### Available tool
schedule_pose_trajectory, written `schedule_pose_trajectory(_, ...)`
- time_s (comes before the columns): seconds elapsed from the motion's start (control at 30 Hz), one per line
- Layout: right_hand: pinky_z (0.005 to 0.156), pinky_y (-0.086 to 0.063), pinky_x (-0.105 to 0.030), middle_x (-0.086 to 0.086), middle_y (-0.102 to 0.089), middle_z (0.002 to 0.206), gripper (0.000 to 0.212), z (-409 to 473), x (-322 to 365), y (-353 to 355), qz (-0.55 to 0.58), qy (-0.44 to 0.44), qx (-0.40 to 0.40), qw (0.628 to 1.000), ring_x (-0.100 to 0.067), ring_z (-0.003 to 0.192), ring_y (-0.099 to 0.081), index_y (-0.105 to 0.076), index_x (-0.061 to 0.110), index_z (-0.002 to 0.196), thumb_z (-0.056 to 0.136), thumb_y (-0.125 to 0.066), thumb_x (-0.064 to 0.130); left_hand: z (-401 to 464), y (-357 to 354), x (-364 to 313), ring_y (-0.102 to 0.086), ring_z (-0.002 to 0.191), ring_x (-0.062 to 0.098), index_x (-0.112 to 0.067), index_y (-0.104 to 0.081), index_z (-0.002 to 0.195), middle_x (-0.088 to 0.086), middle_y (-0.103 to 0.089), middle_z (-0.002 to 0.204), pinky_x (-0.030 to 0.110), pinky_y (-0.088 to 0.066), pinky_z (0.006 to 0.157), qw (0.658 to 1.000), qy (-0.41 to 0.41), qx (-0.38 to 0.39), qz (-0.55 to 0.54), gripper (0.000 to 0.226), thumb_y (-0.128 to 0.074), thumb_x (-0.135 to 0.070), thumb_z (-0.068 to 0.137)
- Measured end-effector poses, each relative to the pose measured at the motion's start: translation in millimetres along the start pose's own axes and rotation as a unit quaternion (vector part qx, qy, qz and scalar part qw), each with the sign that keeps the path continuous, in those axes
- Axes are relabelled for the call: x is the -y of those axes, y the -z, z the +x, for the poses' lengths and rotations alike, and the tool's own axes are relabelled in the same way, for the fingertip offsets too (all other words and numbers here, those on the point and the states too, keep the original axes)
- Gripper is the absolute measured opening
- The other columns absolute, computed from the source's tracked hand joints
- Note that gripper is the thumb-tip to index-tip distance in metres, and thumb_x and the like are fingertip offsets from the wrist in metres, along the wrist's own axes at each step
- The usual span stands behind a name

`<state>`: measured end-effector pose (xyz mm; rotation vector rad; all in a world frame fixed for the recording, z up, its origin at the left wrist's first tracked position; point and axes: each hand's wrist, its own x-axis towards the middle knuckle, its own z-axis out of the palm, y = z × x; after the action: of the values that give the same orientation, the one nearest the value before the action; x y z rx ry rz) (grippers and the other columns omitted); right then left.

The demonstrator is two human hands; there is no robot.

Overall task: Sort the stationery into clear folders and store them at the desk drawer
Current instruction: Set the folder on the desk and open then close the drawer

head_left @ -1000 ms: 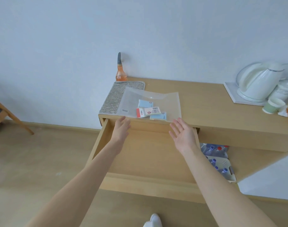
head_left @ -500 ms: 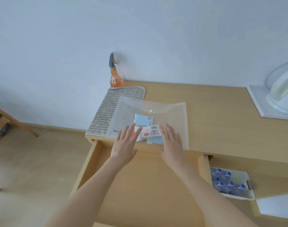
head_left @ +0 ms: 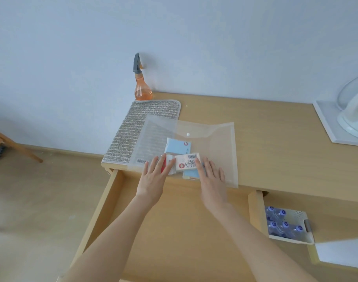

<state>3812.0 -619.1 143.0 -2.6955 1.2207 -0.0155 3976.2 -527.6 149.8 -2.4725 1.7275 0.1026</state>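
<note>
A clear snap-button folder (head_left: pixel 210 143) lies on the desk top, its front edge overhanging the pulled-out drawer (head_left: pixel 174 231). Inside it sit a light blue packet (head_left: pixel 179 146), a white packet with a barcode (head_left: pixel 187 162) and a red-edged item partly under my fingers. My left hand (head_left: pixel 154 177) lies flat with straight fingers on the folder's front left part. Over the folder's front middle my right hand (head_left: pixel 211 179) rests flat the same way, covering another blue item. The drawer's wooden bottom is bare.
A grey striped cloth (head_left: pixel 141 127) lies under the folder's left part, with an orange spray bottle (head_left: pixel 142 84) behind it at the wall. A white tray (head_left: pixel 326 123) with a kettle stands at the right. A basket of bottles (head_left: pixel 286 224) sits below the desk.
Both hands moved forward from above the drawer onto the folder's front edge. The camera has come closer and tilted down over the desk.
</note>
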Motion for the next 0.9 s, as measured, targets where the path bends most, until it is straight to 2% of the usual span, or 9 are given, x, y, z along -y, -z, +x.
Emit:
schedule_pose_trajectory(0.07, 0.117, -0.004, -0.041, -0.006, 0.005, 0.159, 0.091, -6.4, 1.6, 2.4, -0.002, 0.002, -0.005, 1.0, -0.023, 0.146, -0.001, 0.009, 0.024, 0.15, 0.086, -0.047, -0.008, -7.1, -1.0, 1.3, -0.004, 0.146, 0.027, -0.033, 0.014, 0.146, 0.005, 0.001, 0.159, 0.043, -0.007, 0.116, 1.0, -0.008, -0.023, 0.005, 0.091, -0.044, 0.006, 0.087)
schedule_pose_trajectory(0.1, 0.117, -0.006, -0.04, -0.006, 0.004, 0.159, 0.09, -10.6, 2.5, 3.3, 0.0, 0.002, -0.008, 1.0, -0.023, 0.146, -0.002, 0.007, 0.025, 0.15, 0.086, -0.047, -0.008, -10.9, -1.9, 2.3, -0.016, 0.144, 0.028, -0.032, 0.007, 0.145, 0.007, -0.011, 0.158, 0.044, -0.016, 0.115, 0.999, -0.015, -0.044, 0.011, 0.094, -0.054, 0.004, 0.084)
schedule_pose_trajectory(0.17, 0.117, -0.009, -0.04, -0.006, -0.001, 0.159, 0.089, -19.7, 4.8, 4.9, 0.008, 0.001, -0.011, 1.0, -0.022, 0.146, -0.005, 0.003, 0.026, 0.151, 0.086, -0.046, -0.01, -19.2, -5.1, 4.4, -0.045, 0.129, 0.031, -0.028, -0.016, 0.141, 0.011, -0.043, 0.145, 0.046, -0.04, 0.102, 0.997, -0.029, -0.07, 0.005, 0.103, -0.077, 0.002, 0.064)
schedule_pose_trajectory(0.23, 0.116, -0.012, -0.039, -0.006, -0.004, 0.159, 0.088, -28.7, 7.9, 4.8, 0.006, 0.0, -0.014, 1.0, -0.022, 0.146, -0.008, 0.0, 0.026, 0.151, 0.086, -0.047, -0.01, -29.8, -6.2, 7.3, -0.055, 0.12, 0.031, -0.025, -0.027, 0.138, 0.011, -0.054, 0.135, 0.046, -0.047, 0.093, 0.997, -0.044, -0.067, 0.015, 0.107, -0.084, 0.001, 0.051)
schedule_pose_trajectory(0.37, 0.113, -0.02, -0.041, -0.008, -0.013, 0.158, 0.093, -51.8, 16.2, -3.8, 0.002, -0.005, -0.035, 0.999, -0.025, 0.144, -0.018, -0.009, 0.026, 0.151, 0.08, -0.055, -0.012, -58.7, -6.7, 10.9, -0.058, 0.114, 0.033, -0.023, -0.035, 0.135, 0.014, -0.057, 0.129, 0.046, -0.051, 0.088, 0.995, -0.069, -0.07, 0.025, 0.104, -0.085, 0.0, 0.046)
schedule_pose_trajectory(0.47, 0.099, -0.041, -0.046, -0.013, -0.044, 0.144, 0.097, -75.6, 25.3, -18.5, 0.007, -0.008, -0.083, 0.996, -0.031, 0.127, -0.048, -0.04, 0.022, 0.143, 0.059, -0.071, -0.017, -84.6, -13.0, 14.3, -0.058, 0.114, 0.034, -0.025, -0.037, 0.136, 0.016, -0.057, 0.13, 0.047, -0.051, 0.089, 0.994, -0.078, -0.069, 0.02, 0.104, -0.084, 0.001, 0.047)
schedule_pose_trajectory(0.53, 0.087, -0.051, -0.046, -0.014, -0.057, 0.13, 0.101, -91.8, 28.2, -30.2, -0.002, -0.008, -0.107, 0.994, -0.031, 0.114, -0.059, -0.053, 0.019, 0.134, 0.043, -0.08, -0.015, -103.1, -17.7, 15.4, -0.058, 0.115, 0.034, -0.024, -0.038, 0.135, 0.015, -0.056, 0.13, 0.047, -0.051, 0.089, 0.993, -0.089, -0.069, 0.02, 0.103, -0.085, 0.0, 0.047)
schedule_pose_trajectory(0.7, 0.089, -0.051, -0.043, -0.013, -0.057, 0.129, 0.103, -126.5, 29.3, -44.9, 0.015, 0.016, -0.11, 0.994, -0.026, 0.116, -0.042, -0.042, 0.023, 0.135, 0.046, -0.082, -0.01, -138.1, -29.1, 19.8, -0.058, 0.114, 0.032, -0.023, -0.041, 0.134, 0.013, -0.058, 0.128, 0.046, -0.05, 0.09, 0.99, -0.119, -0.066, 0.027, 0.104, -0.09, -0.008, 0.043)
schedule_pose_trajectory(0.9, 0.086, -0.051, -0.037, -0.013, -0.058, 0.125, 0.101, -143.4, 36.2, -50.9, 0.015, 0.05, -0.106, 0.993, -0.028, 0.109, -0.052, -0.041, 0.024, 0.134, 0.047, -0.083, -0.005, -158.7, -44.7, 34.5, -0.059, 0.114, 0.029, -0.025, -0.039, 0.134, 0.009, -0.058, 0.13, 0.042, -0.052, 0.089, 0.989, -0.141, -0.035, 0.028, 0.115, -0.095, -0.019, 0.034)
